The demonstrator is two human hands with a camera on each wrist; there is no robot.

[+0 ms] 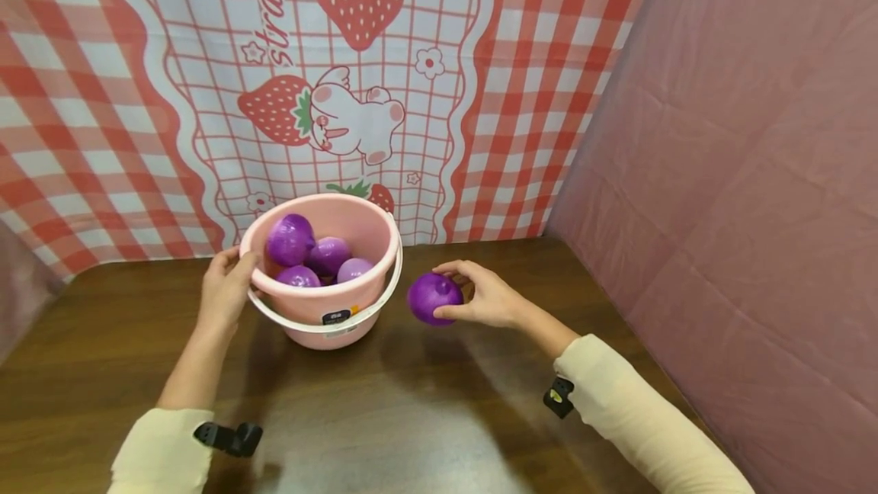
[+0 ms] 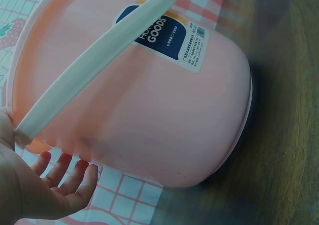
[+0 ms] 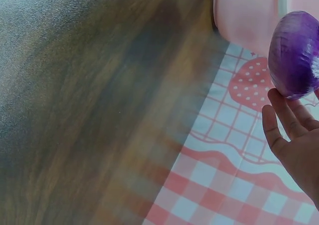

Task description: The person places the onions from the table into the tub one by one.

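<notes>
A pink bucket (image 1: 322,319) with a white handle (image 1: 274,316) stands on the table, slightly tilted in view. Inside it lie several purple onions (image 1: 291,240), one of them paler. At its left side my left hand (image 1: 225,288) grips the rim, thumb over the edge and fingers beneath; in the left wrist view those fingers (image 2: 75,182) curl by the bucket's wall. To the right of the bucket, my right hand (image 1: 488,297) holds another purple onion (image 1: 434,299) between thumb and fingers, apart from the bucket. That onion (image 3: 295,56) also shows in the right wrist view.
Behind the brown wooden table (image 1: 357,418) hangs a red-and-white checked cloth (image 1: 535,97) with strawberry prints, close behind the bucket. A plain pink cloth (image 1: 741,174) borders the right side. A label (image 2: 169,36) is stuck on the bucket's front.
</notes>
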